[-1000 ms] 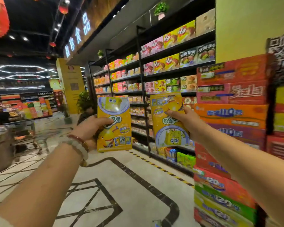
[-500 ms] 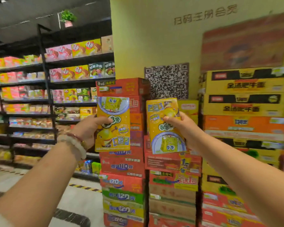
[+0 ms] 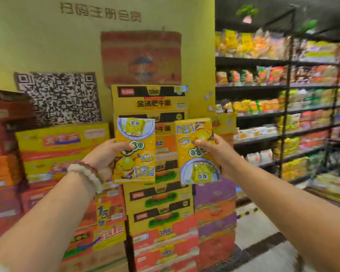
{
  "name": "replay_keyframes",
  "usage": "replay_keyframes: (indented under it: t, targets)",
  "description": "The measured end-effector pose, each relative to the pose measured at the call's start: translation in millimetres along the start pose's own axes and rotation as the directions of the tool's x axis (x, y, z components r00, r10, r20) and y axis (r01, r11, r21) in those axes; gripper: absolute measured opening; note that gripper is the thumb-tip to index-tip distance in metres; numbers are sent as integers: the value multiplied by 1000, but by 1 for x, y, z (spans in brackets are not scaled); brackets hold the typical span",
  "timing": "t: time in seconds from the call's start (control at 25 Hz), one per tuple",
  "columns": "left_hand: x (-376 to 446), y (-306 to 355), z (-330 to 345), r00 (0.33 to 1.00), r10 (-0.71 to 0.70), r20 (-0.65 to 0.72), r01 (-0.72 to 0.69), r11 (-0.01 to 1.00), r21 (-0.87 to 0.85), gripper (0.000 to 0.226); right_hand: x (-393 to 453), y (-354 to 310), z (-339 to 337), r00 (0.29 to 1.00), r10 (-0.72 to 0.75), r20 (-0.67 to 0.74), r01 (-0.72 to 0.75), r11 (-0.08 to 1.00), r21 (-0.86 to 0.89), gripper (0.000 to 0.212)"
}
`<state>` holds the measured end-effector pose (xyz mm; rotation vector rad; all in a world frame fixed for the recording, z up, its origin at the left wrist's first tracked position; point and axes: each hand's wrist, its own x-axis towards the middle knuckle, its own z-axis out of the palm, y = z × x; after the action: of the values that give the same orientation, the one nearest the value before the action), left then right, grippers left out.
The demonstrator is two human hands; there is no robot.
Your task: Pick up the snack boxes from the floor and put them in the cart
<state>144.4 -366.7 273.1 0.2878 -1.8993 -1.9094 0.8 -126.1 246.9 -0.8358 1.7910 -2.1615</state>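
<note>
I couldn't see the left hand's [image 3: 104, 158] fingers behind its snack box [image 3: 134, 151]. The shelf goods [image 3: 283, 114] were too blurred to read, and the frame's bottom edge cut both forearms.

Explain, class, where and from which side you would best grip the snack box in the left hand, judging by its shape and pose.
Grip the left box at mid-height across its thin depth, from its left edge, as the left hand does: thumb on the printed front, fingers behind. It is a flat, upright slab facing the camera, so a pinch there probably balances it; the right hand mirrors this on the right box.
</note>
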Motion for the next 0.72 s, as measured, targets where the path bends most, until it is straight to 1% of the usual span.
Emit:
replay_keyframes:
  t: [0.08, 0.12, 0.2, 0.24, 0.28, 0.36, 0.44, 0.56, 0.6, 0.72]
  targets:
    - [51, -9, 41, 996, 11, 84, -10, 1000, -16, 63, 20, 1, -49, 996, -16, -90, 14, 1000, -16, 47]
    - [76, -14, 62, 989, 16, 150, -13, 1000, -23, 70, 28, 2, -71, 990, -25, -138, 21, 999, -26, 47]
    - [129, -22, 109, 966, 1, 260, 3, 1000, -15, 92, 45, -1, -117, 967, -57, -249, 45, 998, -54, 42]
    - [157, -27, 133, 956, -16, 294, 24, 999, -23, 97, 52, -2, -138, 952, -69, -299, 49, 996, -75, 41]
    - [185, -31, 158, 944, -22, 329, 35, 999, -34, 95, 57, -3, -161, 937, -80, -340, 51, 994, -92, 41]
    - [224, -41, 215, 904, -21, 426, 30, 999, -16, 79, 65, -2, -207, 906, -89, -413, 44, 992, -118, 45]
    - [243, -47, 276, 856, -19, 516, 23, 1000, -2, 53, 64, -2, -252, 867, -98, -488, 35, 990, -137, 49]
    - [262, -65, 365, 788, -46, 614, 86, 996, -36, 15, 54, -3, -321, 790, -112, -602, 9, 985, -172, 39]
    - [265, -70, 393, 764, -59, 642, 105, 994, -34, 8, 51, -2, -344, 763, -117, -635, 3, 984, -179, 39]
    - [282, -88, 471, 696, -57, 716, 134, 990, -52, 10, 45, -1, -415, 703, -119, -701, -24, 981, -191, 47]
